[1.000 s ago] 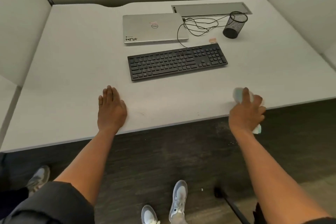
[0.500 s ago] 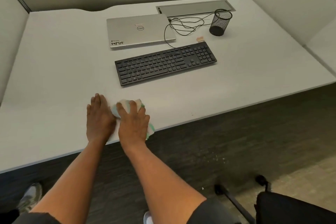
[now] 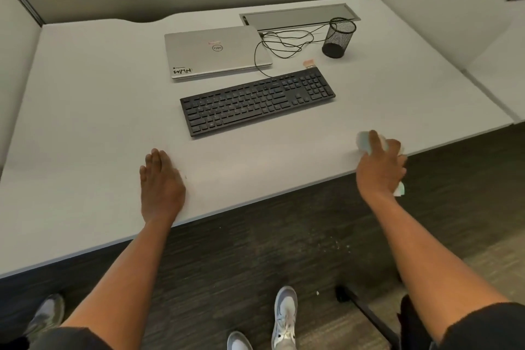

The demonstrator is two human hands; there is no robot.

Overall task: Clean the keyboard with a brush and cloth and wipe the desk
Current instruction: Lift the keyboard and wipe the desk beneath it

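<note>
A black keyboard lies slanted in the middle of the white desk. A small brush lies just behind the keyboard's right end. My right hand grips a pale crumpled cloth and holds it on the desk near the front edge, at the right. The cloth's tail hangs below the hand over the edge. My left hand rests flat on the desk near the front edge, fingers straight, in front of the keyboard's left end.
A closed silver laptop sits behind the keyboard, with a black cable coiled to its right. A black mesh pen cup stands at the back right beside a grey cable hatch. Partition walls surround the desk. A chair base is on the floor.
My right hand has swept the cloth along the front edge from beside the left hand out to the right. The left hand has stayed flat in place.
</note>
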